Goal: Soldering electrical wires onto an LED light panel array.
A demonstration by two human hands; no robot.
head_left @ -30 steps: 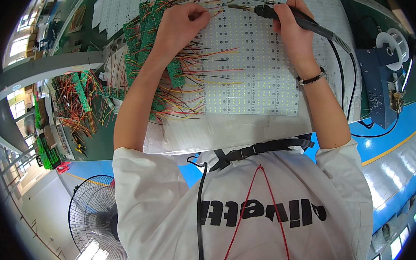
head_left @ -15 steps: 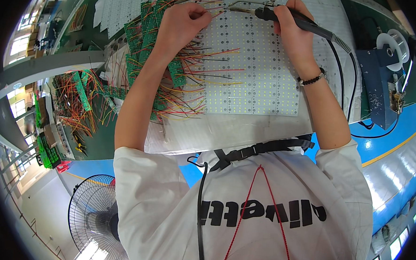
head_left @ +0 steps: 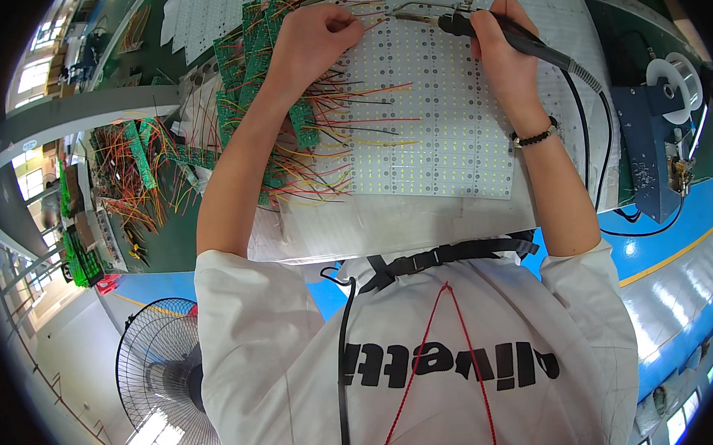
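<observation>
My right hand (head_left: 507, 49) is wrapped round the dark handle of a soldering iron (head_left: 454, 24). A thin metal tube runs above the iron's tip, which points left over a white panel (head_left: 432, 158) of small circuit boards dotted with yellowish components. Just left of the tip, my left hand (head_left: 327, 37) pinches a thin wire (head_left: 373, 24) between thumb and forefinger. Under and beside my left forearm lie green circuit boards (head_left: 257, 48). Their red, black and yellow wires fan out to the right across the panel's left part. The exact contact at the tip is too small to make out.
On the right stands a blue-grey feeder (head_left: 650, 153) with a white spool (head_left: 674, 84); black cables run from the iron. More wired green boards (head_left: 140, 155) are heaped at the left, near small yellow-handled cutters (head_left: 136, 251). A black fan (head_left: 159, 365) stands at lower left.
</observation>
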